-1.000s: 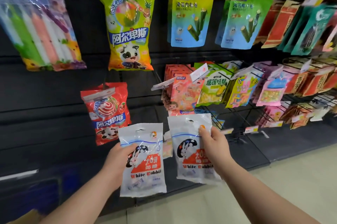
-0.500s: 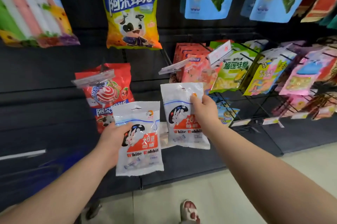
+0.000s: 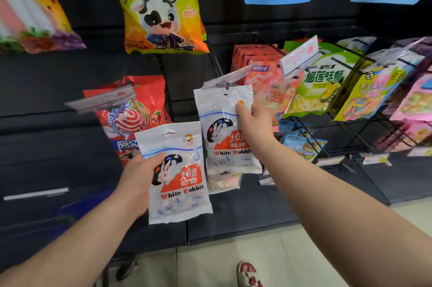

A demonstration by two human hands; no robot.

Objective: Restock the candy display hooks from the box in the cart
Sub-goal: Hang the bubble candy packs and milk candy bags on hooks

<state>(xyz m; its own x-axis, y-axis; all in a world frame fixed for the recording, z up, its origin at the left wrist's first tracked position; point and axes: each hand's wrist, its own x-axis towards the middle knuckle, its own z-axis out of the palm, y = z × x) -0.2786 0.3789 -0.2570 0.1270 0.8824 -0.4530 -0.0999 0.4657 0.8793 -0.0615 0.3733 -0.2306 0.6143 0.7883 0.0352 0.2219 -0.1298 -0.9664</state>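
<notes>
Two White Rabbit candy bags are held up in front of the display hooks.

The right bag (image 3: pixel 230 130) is kept upright, long axis vertical and its hang hole at the top, just under the price tag (image 3: pixel 228 79) of a hook; the right hand (image 3: pixel 253 125) is stretched forward and its fingers are clamped on the bag's right edge. The left bag (image 3: pixel 177 172) is held lower and slightly tilted, print toward the camera, with the fingers of the left hand (image 3: pixel 140 179) closed on its left side. A red lollipop bag (image 3: pixel 134 114) is partly covered by the left bag. A yellow cow bag (image 3: pixel 161 6) is hung above, and green durian candy bags (image 3: pixel 320 86) are hung to the right.
</notes>
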